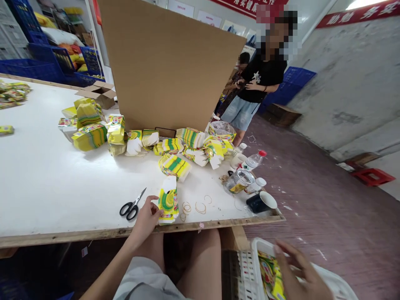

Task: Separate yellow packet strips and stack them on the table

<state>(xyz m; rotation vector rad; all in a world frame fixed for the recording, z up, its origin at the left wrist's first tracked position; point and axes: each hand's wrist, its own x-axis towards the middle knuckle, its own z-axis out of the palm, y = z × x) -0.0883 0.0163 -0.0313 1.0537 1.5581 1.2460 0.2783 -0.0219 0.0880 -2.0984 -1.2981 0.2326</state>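
Note:
At the table's front edge my left hand [149, 214] pinches the left side of a yellow and green printed carton [168, 202], whose white flap points away from me. Black-handled scissors [133, 206] lie just left of that hand. Lower right, my right hand [300, 273] is over a white plastic basket [254, 260] holding yellow and green printed packets [270, 275]. This hand is slightly blurred; its fingers look apart, and I see nothing in them. Several rubber bands [200, 208] lie right of the carton.
Bundles of flat yellow cartons [175, 166] line the table before a large cardboard sheet [175, 66]. A dark cup [261, 203], a clear jar [239, 181] and a red-capped bottle [254, 160] stand at the right edge. A person [261, 79] stands beyond, another behind them.

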